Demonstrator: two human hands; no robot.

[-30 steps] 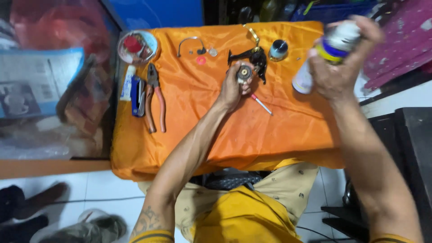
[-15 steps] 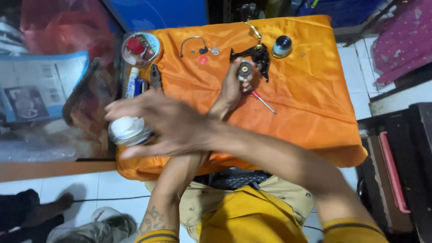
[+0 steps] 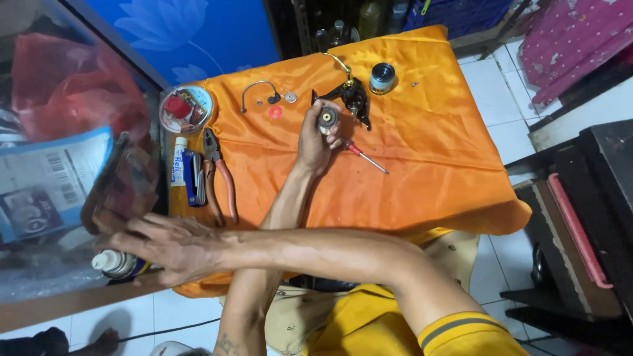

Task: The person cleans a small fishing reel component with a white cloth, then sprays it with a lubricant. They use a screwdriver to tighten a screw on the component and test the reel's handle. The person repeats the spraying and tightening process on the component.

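Observation:
My left hand (image 3: 312, 144) holds a small round metal reel part (image 3: 327, 120) upright above the orange cloth (image 3: 435, 165). My right arm crosses over the left one. My right hand (image 3: 168, 247) grips a white-capped spray can (image 3: 115, 264) lying low at the far left, beside the table's front left corner. A black reel body with a gold handle (image 3: 354, 100) lies just right of the left hand, with a red-handled screwdriver (image 3: 366, 159) below it.
On the cloth lie a spool (image 3: 382, 78), a bent wire bail (image 3: 257, 88), a red washer (image 3: 275, 112), a round tin of small parts (image 3: 186, 109), pliers (image 3: 219, 173), a white tube (image 3: 179, 160) and a blue tool (image 3: 192, 177). Plastic bags fill the left shelf; dark furniture stands at the right.
My right hand carried the spray can from the upper right, across in front of me, down to the far left. The left hand kept hold of the reel part.

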